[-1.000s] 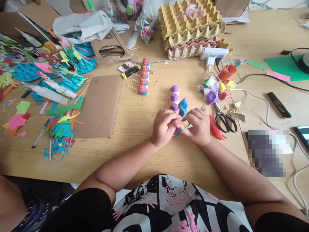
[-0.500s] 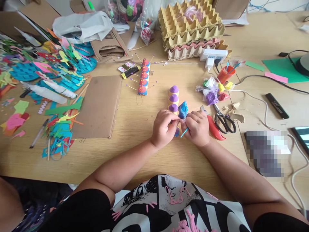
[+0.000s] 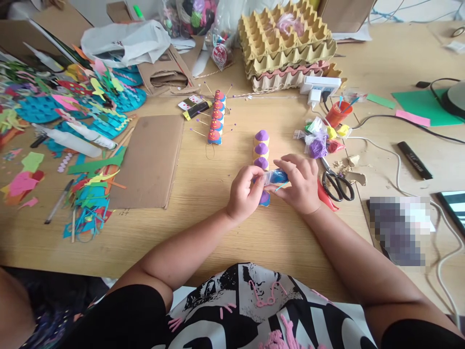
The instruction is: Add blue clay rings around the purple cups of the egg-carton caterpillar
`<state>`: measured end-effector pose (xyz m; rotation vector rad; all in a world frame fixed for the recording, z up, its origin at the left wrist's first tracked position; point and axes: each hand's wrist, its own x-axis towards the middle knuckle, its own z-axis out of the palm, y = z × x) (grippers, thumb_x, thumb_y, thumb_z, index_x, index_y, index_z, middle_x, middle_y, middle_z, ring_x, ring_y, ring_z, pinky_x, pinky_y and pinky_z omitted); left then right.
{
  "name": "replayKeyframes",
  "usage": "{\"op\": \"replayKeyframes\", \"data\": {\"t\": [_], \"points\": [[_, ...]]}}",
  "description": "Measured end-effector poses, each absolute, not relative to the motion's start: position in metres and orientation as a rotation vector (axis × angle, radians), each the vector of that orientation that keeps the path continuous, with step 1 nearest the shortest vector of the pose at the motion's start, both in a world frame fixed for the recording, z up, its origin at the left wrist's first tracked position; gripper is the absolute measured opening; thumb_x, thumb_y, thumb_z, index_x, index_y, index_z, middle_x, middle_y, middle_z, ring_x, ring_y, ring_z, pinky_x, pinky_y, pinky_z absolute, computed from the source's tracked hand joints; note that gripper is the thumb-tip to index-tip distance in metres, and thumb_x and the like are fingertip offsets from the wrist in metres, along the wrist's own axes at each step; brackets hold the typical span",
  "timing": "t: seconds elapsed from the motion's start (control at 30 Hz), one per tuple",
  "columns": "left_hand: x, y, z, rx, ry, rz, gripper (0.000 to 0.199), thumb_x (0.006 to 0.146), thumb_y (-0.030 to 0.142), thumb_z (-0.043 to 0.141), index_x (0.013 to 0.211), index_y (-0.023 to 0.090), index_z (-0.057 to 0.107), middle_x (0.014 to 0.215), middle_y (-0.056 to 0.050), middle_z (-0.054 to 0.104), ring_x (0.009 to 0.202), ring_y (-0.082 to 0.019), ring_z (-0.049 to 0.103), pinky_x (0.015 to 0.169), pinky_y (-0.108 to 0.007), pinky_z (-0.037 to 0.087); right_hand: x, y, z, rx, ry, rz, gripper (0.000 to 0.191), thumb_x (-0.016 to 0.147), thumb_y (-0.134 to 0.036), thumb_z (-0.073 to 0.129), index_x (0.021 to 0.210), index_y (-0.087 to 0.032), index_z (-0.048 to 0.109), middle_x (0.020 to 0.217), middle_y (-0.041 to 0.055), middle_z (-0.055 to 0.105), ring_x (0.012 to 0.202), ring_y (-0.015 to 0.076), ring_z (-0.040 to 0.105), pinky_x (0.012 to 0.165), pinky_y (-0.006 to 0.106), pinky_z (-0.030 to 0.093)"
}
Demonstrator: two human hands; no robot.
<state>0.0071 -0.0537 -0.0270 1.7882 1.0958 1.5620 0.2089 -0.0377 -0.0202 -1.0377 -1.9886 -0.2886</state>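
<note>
Between my hands is a small clear bag of blue clay [image 3: 278,177]. My left hand [image 3: 244,193] pinches the bag's clear end. My right hand [image 3: 301,183] has its fingers round the blue end, with a thin light-blue tie hanging near them. Just beyond and partly under my hands lies a yellow egg-carton strip with purple clay caps [image 3: 261,149]; its near end [image 3: 264,198] shows blue. Farther off to the left stands a finished-looking strip with red and blue caps, drawn faces and pins [image 3: 216,116].
Black-handled scissors [image 3: 337,184] and bagged clay [image 3: 317,143] lie to the right, near an orange cup [image 3: 339,114]. Cardboard [image 3: 147,162] and paper scraps [image 3: 90,203] are left. Egg trays [image 3: 286,43] are stacked behind. Another person's arm [image 3: 14,310] shows bottom left.
The blue bag has tipped from upright to lying sideways between my hands. My right hand has opened out from a tight grip and shifted its fingers onto the bag's blue end.
</note>
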Motion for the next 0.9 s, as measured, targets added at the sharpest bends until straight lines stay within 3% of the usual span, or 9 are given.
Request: {"op": "replayKeyframes", "data": {"t": [0.13, 0.27, 0.4, 0.5, 0.9], "points": [[0.009, -0.049, -0.031, 1.603, 1.114, 1.494, 0.036, 0.111, 0.058, 0.064, 0.102, 0.023, 0.067, 0.093, -0.003, 0.077, 0.086, -0.015, 0.074, 0.081, -0.029, 0.060, 0.212, -0.033, -0.020, -0.974, -2.150, -0.122, 0.045, 0.106, -0.066, 0.067, 0.116, -0.024, 0.078, 0.089, 0.0074, 0.079, 0.083, 0.0251, 0.063, 0.079, 0.041, 0.041], [0.012, -0.042, -0.040, 1.451, 1.082, 1.460, 0.040, 0.107, 0.063, 0.069, 0.102, 0.023, 0.067, 0.092, -0.003, 0.076, 0.082, -0.014, 0.074, 0.075, -0.027, 0.059, 0.215, -0.029, -0.023, -0.935, -2.161, -0.027, 0.050, 0.108, -0.069, 0.061, 0.110, -0.022, 0.076, 0.084, 0.0067, 0.076, 0.079, 0.0251, 0.064, 0.077, 0.041, 0.041], [0.007, -0.042, -0.035, 1.635, 1.152, 1.578, 0.032, 0.110, 0.055, 0.067, 0.122, 0.025, 0.070, 0.121, -0.010, 0.080, 0.112, -0.020, 0.076, 0.099, -0.037, 0.062, 0.213, -0.027, -0.025, -1.084, -2.119, 0.034, 0.058, 0.108, -0.075, 0.052, 0.114, -0.022, 0.074, 0.087, 0.0082, 0.076, 0.081, 0.0279, 0.064, 0.077, 0.042, 0.043], [0.002, -0.046, -0.024, 1.922, 1.168, 1.580, 0.024, 0.116, 0.044, 0.057, 0.118, 0.027, 0.073, 0.125, -0.009, 0.079, 0.126, -0.022, 0.074, 0.116, -0.045, 0.057, 0.211, -0.029, -0.026, -1.122, -2.080, 0.028, 0.061, 0.109, -0.077, 0.047, 0.121, -0.023, 0.070, 0.091, 0.0083, 0.077, 0.080, 0.0277, 0.064, 0.078, 0.043, 0.045], [-0.002, -0.047, -0.028, 2.134, 1.202, 1.610, 0.017, 0.110, 0.038, 0.069, 0.122, 0.030, 0.078, 0.133, -0.009, 0.075, 0.132, -0.023, 0.069, 0.115, -0.047, 0.060, 0.205, -0.036, -0.026, -1.143, -1.965, 0.043, 0.040, 0.109, -0.064, 0.056, 0.110, -0.026, 0.064, 0.088, 0.0063, 0.075, 0.078, 0.0272, 0.064, 0.078, 0.043, 0.047]]}}
